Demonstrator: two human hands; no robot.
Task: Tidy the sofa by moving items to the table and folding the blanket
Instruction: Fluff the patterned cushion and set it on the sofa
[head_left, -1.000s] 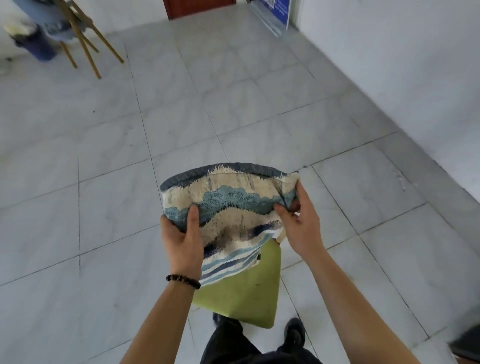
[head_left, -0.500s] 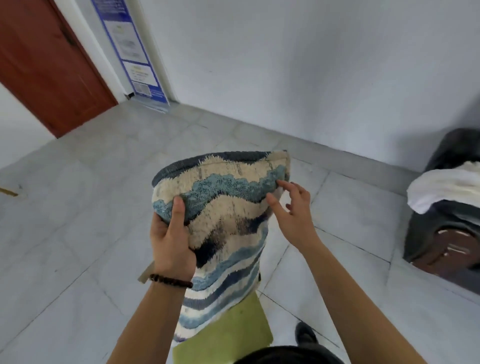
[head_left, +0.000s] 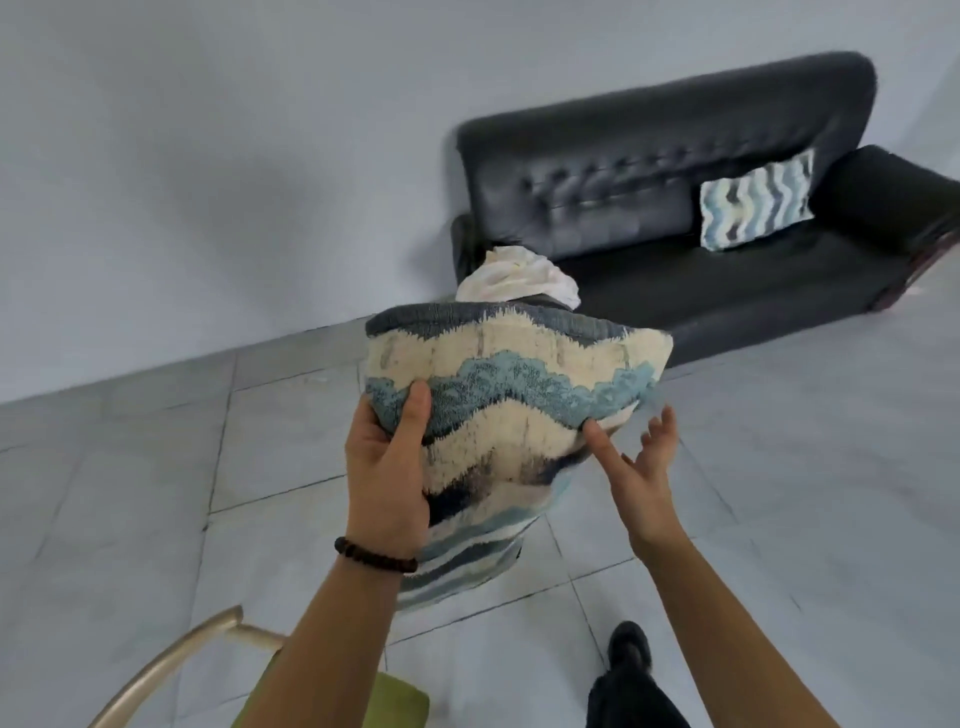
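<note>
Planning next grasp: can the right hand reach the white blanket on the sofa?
Probably not. The right hand is open, but the blanket lies on the sofa across open floor, partly behind the cushion the left hand grips. Step closer first.

A plain pale grey wall (head_left: 208, 156) meets a floor (head_left: 779, 467) of large grey tiles. Against the wall stands a dark tufted sofa (head_left: 649, 171), seemingly leather. Nearer, a chair (head_left: 171, 660) with pale wooden back and green seat. Soft, even light.
</note>
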